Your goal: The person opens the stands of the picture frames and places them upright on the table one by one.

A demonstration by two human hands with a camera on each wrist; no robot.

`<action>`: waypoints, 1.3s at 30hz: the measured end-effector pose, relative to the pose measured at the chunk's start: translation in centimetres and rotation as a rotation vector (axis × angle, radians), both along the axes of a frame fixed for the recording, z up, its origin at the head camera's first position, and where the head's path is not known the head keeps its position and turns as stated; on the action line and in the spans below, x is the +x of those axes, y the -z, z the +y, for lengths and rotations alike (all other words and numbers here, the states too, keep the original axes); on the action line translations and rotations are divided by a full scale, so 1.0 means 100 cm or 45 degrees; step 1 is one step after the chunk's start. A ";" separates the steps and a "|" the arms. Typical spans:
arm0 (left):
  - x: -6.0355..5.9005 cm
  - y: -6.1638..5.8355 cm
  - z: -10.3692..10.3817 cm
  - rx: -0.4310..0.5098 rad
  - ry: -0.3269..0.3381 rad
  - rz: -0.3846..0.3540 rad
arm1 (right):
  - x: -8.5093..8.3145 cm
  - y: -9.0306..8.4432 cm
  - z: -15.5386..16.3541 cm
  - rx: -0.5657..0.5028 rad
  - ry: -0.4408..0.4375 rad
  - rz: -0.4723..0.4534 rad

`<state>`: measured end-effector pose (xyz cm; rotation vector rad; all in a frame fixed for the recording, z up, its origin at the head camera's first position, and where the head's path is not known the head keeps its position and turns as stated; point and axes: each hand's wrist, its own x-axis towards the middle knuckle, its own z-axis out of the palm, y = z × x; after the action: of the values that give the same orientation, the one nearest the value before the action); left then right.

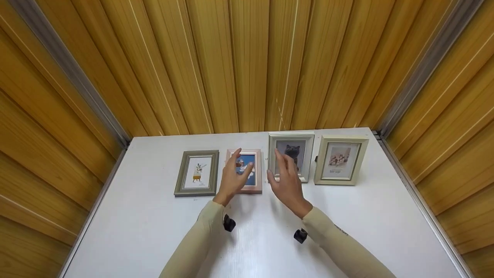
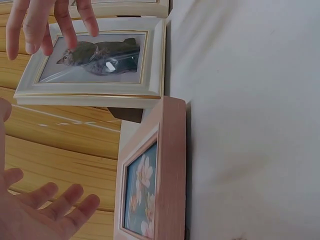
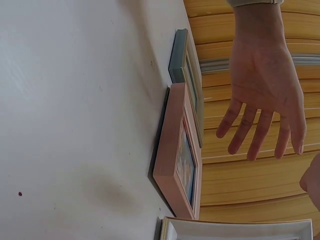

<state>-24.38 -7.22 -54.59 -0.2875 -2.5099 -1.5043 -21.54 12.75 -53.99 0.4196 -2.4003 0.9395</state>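
Both hands hover above the white table (image 1: 154, 231), fingers straight and spread, gripping nothing. The left hand (image 1: 234, 177) is in front of the pink frame (image 1: 255, 184); the right hand (image 1: 286, 181) is just to its right, palm facing left. The pink frame stands upright near the table's back edge, second from the left in a row of four frames, holding a blue picture with pale flowers.
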 end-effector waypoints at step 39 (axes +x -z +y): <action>-0.001 -0.004 -0.053 -0.287 -0.253 -0.188 | -0.031 -0.030 -0.052 0.229 -0.141 -0.482</action>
<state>-24.47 -12.55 -54.14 0.0425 -2.7323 -1.2108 -24.60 7.55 -50.99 0.4799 -2.8454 0.9209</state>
